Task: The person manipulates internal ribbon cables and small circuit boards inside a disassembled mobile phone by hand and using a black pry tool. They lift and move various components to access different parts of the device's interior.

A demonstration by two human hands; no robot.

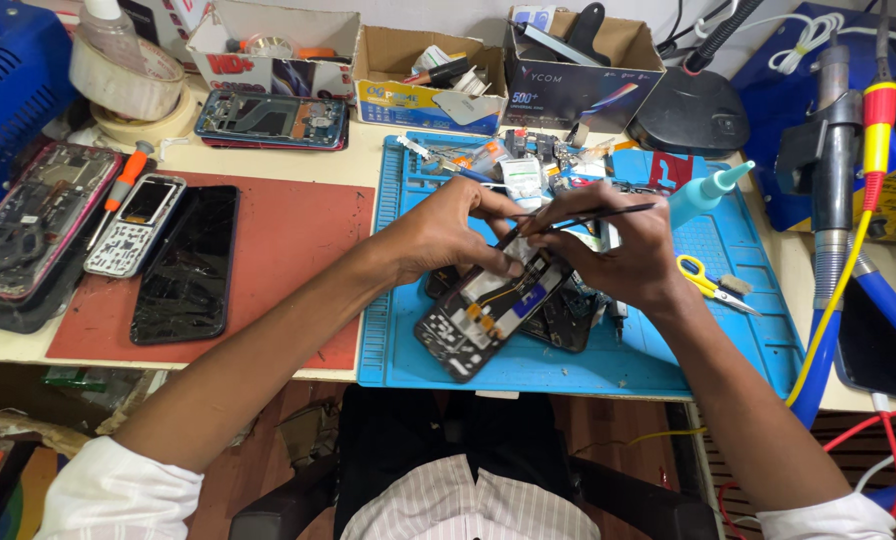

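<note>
Your left hand steadies the opened phone; its fingers are closed on the phone's upper edge. Your right hand has its fingers pinched together on thin black tweezers, tips down at the phone's top end, just beside your left fingers. The phone lies tilted, back off, on the blue mat, directly under both sets of fingers, overlapping a second dark phone part to their right.

Containers, all beyond your fingers at the worktop's far edge:
- White cardboard box, far left: small parts inside, contents hard to tell.
- Middle open box: small packets and a black-tipped tool.
- Dark box, beyond your right fingers: a black handled tool and flat items.

Between the boxes and your fingers: a clutter of small parts and sachets on the mat. A teal-capped bottle lies just right of the tweezers; yellow-handled scissors sit right of your right wrist.

Edges and room: the mat's near edge runs just below the phone, close to the worktop edge. Left of your left forearm is the red mat, with a cracked black screen and a keypad phone at its left side; bare red lies between them and your arm. Bare blue shows right of the scissors, bounded by a yellow cable.
</note>
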